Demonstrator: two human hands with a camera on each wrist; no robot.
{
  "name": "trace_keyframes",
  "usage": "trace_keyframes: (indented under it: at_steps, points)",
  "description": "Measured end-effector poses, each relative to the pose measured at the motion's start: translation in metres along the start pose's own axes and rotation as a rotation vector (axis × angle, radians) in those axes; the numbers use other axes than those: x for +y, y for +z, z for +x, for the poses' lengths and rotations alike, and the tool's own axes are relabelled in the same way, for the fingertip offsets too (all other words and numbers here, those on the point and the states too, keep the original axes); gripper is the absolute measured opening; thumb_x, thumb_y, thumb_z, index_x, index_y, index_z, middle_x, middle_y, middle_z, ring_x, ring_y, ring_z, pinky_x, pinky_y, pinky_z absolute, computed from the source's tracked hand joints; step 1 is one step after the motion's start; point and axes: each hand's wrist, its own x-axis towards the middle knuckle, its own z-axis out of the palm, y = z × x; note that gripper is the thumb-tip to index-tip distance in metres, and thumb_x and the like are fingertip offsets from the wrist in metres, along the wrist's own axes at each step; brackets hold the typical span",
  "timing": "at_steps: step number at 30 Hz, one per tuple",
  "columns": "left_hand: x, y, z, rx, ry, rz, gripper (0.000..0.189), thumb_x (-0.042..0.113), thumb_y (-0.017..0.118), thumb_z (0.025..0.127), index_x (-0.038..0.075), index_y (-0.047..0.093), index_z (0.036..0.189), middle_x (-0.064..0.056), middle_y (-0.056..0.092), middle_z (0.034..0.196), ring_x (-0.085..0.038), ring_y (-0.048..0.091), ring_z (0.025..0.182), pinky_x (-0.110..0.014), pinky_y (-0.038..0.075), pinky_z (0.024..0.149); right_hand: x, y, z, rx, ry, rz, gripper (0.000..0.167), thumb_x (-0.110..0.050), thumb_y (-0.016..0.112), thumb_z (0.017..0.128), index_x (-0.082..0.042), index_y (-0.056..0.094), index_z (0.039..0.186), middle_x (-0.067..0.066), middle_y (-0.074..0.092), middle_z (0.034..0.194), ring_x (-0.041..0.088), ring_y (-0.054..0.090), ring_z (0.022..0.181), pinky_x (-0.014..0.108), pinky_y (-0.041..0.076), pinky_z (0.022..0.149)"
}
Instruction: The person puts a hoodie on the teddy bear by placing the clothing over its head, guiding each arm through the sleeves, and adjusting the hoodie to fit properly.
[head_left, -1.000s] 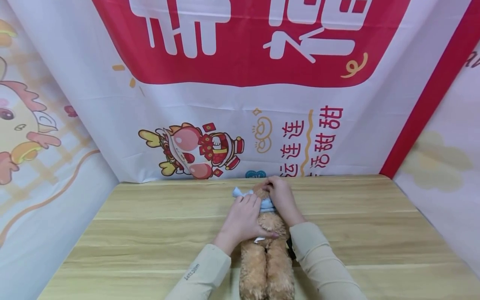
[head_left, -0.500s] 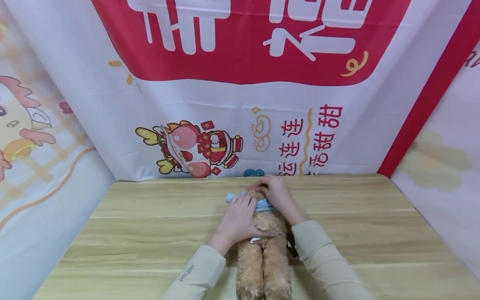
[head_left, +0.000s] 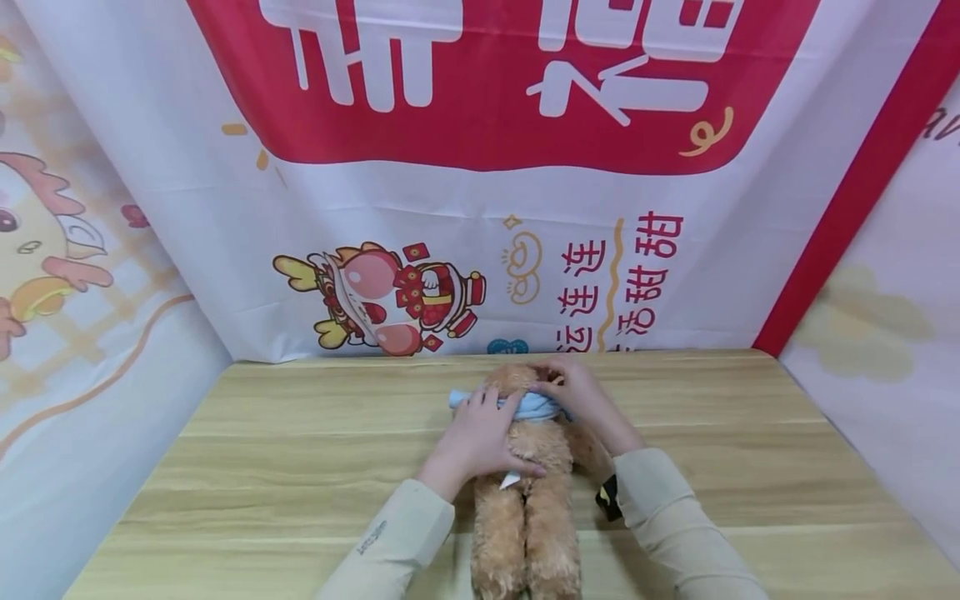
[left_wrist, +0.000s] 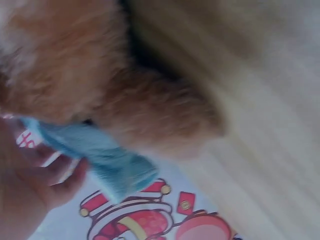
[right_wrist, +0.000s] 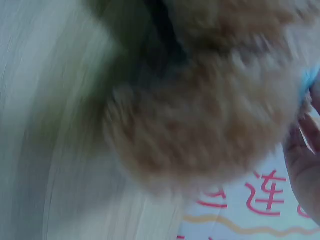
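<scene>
A brown plush toy (head_left: 525,517) lies lengthwise on the table, legs toward me. Round its neck sits a light blue scarf (head_left: 538,406), one end sticking out to the left. My left hand (head_left: 476,437) rests across the toy's back, fingers at the scarf and thumb spread lower down. The right hand (head_left: 581,400) is at the right side of the neck, its curled fingers and thumb pinching what looks like the scarf's edge. In the left wrist view the scarf end (left_wrist: 120,170) hangs past my fingers. Furry limbs fill much of both wrist views; the right fingertips are partly hidden.
A black piece with a yellow mark (head_left: 609,498) shows beside the toy, by the right sleeve. The wooden table (head_left: 315,467) meets a printed cloth backdrop (head_left: 465,196) at its far edge. Printed cloths also hang on the left and right sides.
My right hand has moved right and slightly down from the top of the head, uncovering more head and scarf. The black piece shows more. The left hand stays nearly in place.
</scene>
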Motion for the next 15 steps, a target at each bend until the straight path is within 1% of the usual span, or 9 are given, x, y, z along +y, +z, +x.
trace_keyframes:
  at_steps: [3, 5, 7, 10, 12, 15]
  points:
    - [0.006, -0.008, 0.002, -0.071, -0.021, -0.039, 0.115, 0.082, 0.062, 0.062, 0.024, 0.022, 0.153, -0.022, 0.035, 0.149, -0.038, 0.035, 0.138, -0.052, 0.044, 0.099, -0.001, 0.008, 0.002, 0.065, -0.028, -0.050, 0.013, -0.013, 0.069, 0.086, -0.003, 0.071, 0.095, 0.011, 0.067, 0.092, 0.024, 0.062, 0.086, 0.035, 0.052, 0.075]
    - [0.008, -0.011, 0.002, -0.093, -0.025, -0.039, 0.115, 0.080, 0.065, 0.062, 0.022, 0.022, 0.153, -0.022, 0.036, 0.147, -0.037, 0.036, 0.137, -0.052, 0.045, 0.098, -0.004, 0.013, 0.002, 0.121, -0.050, -0.094, 0.007, -0.011, 0.070, 0.085, -0.004, 0.071, 0.085, 0.010, 0.068, 0.087, 0.023, 0.062, 0.082, 0.035, 0.051, 0.072]
    - [0.010, -0.012, 0.004, -0.076, -0.009, -0.022, 0.115, 0.078, 0.067, 0.062, 0.016, 0.029, 0.150, -0.019, 0.043, 0.143, -0.033, 0.041, 0.133, -0.049, 0.043, 0.100, -0.007, 0.016, 0.001, 0.171, -0.067, -0.135, 0.008, -0.010, 0.069, 0.085, -0.005, 0.068, 0.078, 0.009, 0.067, 0.082, 0.023, 0.062, 0.079, 0.035, 0.051, 0.070]
    - [0.012, -0.010, 0.006, -0.010, 0.024, 0.040, 0.111, 0.079, 0.067, 0.060, 0.009, 0.040, 0.141, -0.011, 0.053, 0.134, -0.026, 0.049, 0.126, -0.043, 0.041, 0.103, -0.011, 0.018, -0.001, 0.217, -0.059, -0.181, 0.011, -0.008, 0.069, 0.084, -0.006, 0.064, 0.074, 0.008, 0.066, 0.078, 0.023, 0.062, 0.076, 0.035, 0.051, 0.069]
    - [0.013, -0.007, 0.008, 0.030, 0.043, 0.072, 0.109, 0.080, 0.067, 0.059, 0.007, 0.046, 0.136, -0.008, 0.057, 0.129, -0.024, 0.052, 0.122, -0.040, 0.039, 0.105, -0.012, 0.017, 0.000, 0.221, -0.039, -0.200, 0.013, -0.009, 0.069, 0.084, -0.007, 0.063, 0.073, 0.007, 0.065, 0.076, 0.022, 0.061, 0.074, 0.035, 0.051, 0.068]
    - [0.016, -0.005, 0.011, 0.060, 0.053, 0.087, 0.106, 0.083, 0.065, 0.058, 0.006, 0.051, 0.131, -0.008, 0.061, 0.123, -0.024, 0.055, 0.117, -0.038, 0.040, 0.103, -0.014, 0.016, 0.002, 0.206, 0.001, -0.226, 0.015, -0.010, 0.069, 0.085, -0.007, 0.061, 0.073, 0.006, 0.064, 0.074, 0.021, 0.059, 0.071, 0.034, 0.050, 0.066]
